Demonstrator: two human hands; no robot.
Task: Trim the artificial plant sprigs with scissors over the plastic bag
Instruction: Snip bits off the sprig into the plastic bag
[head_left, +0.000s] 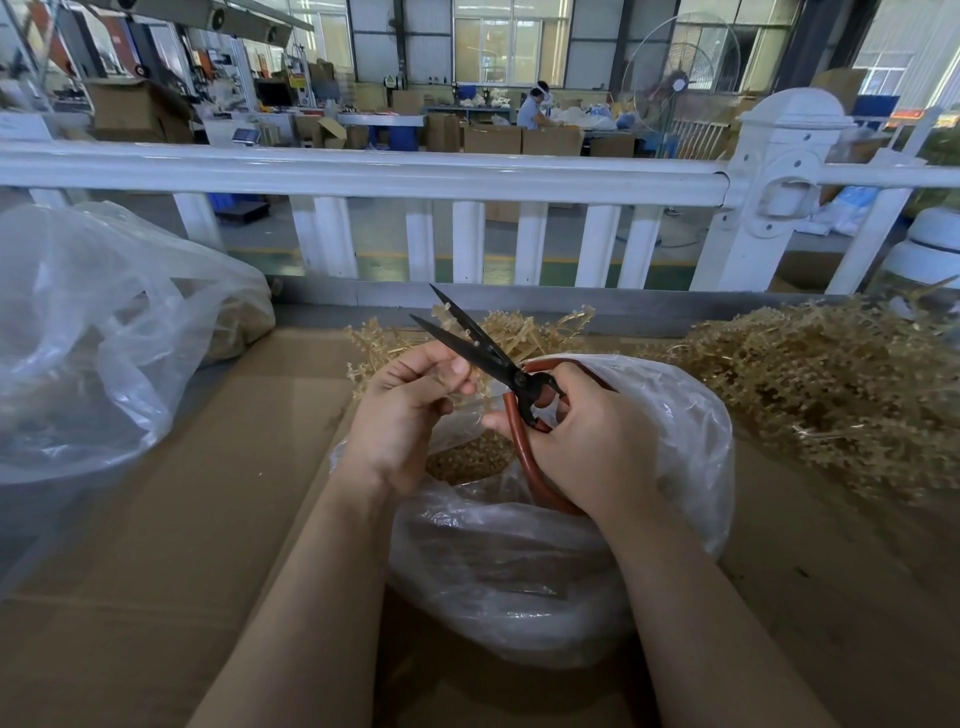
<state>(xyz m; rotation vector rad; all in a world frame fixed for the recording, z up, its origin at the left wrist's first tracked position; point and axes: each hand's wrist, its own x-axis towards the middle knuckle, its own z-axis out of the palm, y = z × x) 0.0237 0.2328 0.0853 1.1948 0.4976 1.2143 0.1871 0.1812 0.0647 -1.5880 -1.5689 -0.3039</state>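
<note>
My right hand grips the red handles of black scissors, whose blades stand apart and point up and to the left. My left hand pinches a pale tan plastic sprig that fans out behind the blades. Both hands hover over a clear plastic bag on the cardboard-covered table. Small tan cut pieces lie inside the bag's mouth, just below my hands.
A big heap of tan sprigs covers the table's right side. A second clear bag with tan pieces sits at the left. A white fence runs behind the table; beyond it lie boxes, a fan and a distant worker.
</note>
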